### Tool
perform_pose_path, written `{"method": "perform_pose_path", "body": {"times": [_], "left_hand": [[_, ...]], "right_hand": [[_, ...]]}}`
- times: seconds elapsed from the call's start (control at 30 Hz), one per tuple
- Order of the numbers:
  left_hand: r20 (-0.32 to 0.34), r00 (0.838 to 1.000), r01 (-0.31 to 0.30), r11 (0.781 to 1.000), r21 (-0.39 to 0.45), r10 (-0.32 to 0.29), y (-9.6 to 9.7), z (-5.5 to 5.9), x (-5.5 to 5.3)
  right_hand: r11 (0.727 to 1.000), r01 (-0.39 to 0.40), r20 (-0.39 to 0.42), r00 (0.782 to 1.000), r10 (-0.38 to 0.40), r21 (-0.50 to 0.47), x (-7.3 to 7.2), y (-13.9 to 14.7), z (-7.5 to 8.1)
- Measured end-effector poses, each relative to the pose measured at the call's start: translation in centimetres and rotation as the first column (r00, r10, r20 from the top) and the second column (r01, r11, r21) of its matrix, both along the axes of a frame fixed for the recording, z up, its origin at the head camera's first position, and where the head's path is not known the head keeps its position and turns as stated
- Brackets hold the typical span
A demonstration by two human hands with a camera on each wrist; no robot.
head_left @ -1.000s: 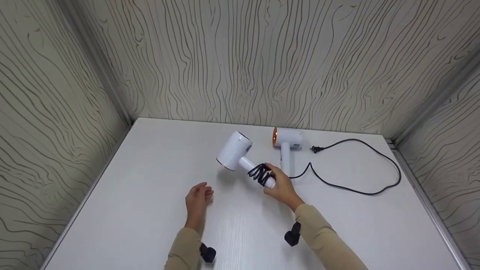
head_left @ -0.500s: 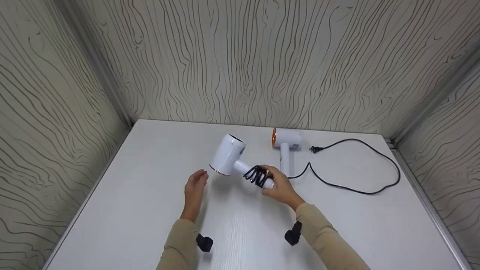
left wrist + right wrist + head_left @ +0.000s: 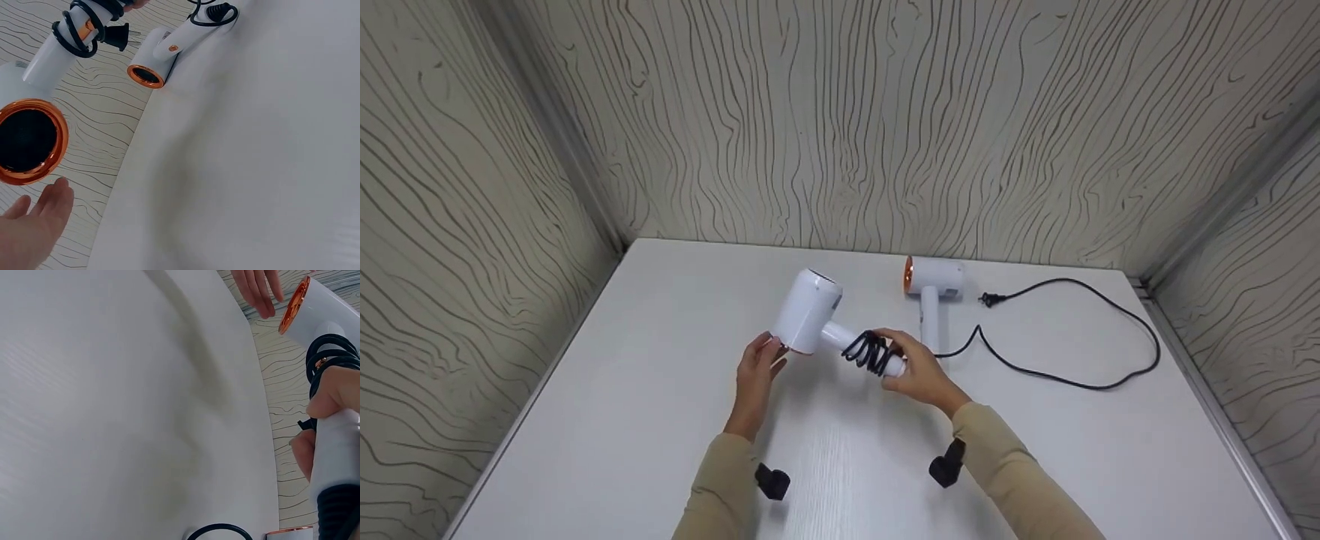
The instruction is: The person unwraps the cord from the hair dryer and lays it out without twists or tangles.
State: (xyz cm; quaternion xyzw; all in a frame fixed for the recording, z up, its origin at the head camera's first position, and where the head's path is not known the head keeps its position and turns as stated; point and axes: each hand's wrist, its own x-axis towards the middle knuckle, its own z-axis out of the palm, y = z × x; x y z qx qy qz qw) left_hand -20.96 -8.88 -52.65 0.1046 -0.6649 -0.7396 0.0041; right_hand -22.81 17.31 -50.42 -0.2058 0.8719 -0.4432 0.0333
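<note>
One white hair dryer [image 3: 802,311], held tilted above the table [image 3: 660,337], black cord [image 3: 867,352] wound about its handle, the handle gripped by the right hand [image 3: 921,375]; left hand [image 3: 755,375] with fingers extended and grasping nothing, just beside the orange rim [image 3: 25,177]. One second hair dryer [image 3: 937,276], white, lying on the table near the back wall [image 3: 840,135], its loose cord [image 3: 1158,349] looped rightward, plug [image 3: 994,298] near its barrel.
</note>
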Motion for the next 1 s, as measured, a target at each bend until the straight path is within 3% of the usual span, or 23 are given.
{"method": "perform_pose_path", "body": {"times": [0.33,0.57,0.77,0.87,1.0], "left_hand": [[0.037,0.997,0.065,0.989,0.135,-0.07,0.6,-0.4,-0.1],[0.047,0.992,0.097,0.949,0.301,-0.117,0.2,-0.7,0.2],[0.018,0.985,0.158,0.938,0.309,-0.172,-0.3,-0.9,0.9],[0.002,0.988,0.149,0.938,0.313,-0.157,-0.4,-0.9,1.2],[0.008,0.993,0.112,0.953,0.282,-0.119,-0.3,-0.8,1.4]], "right_hand": [[0.997,-0.078,0.052,0.995,0.08,-0.025,0.5,-0.1,0.3],[0.991,-0.133,0.019,0.991,0.134,-0.012,0.4,0.1,0.3],[0.988,-0.15,0.133,0.98,0.147,0.016,0.1,0.4,0.6],[0.984,-0.173,0.187,0.969,0.162,0.043,0.1,0.6,0.8],[0.971,-0.235,0.185,0.957,0.222,0.051,0.0,0.8,1.0]]}}
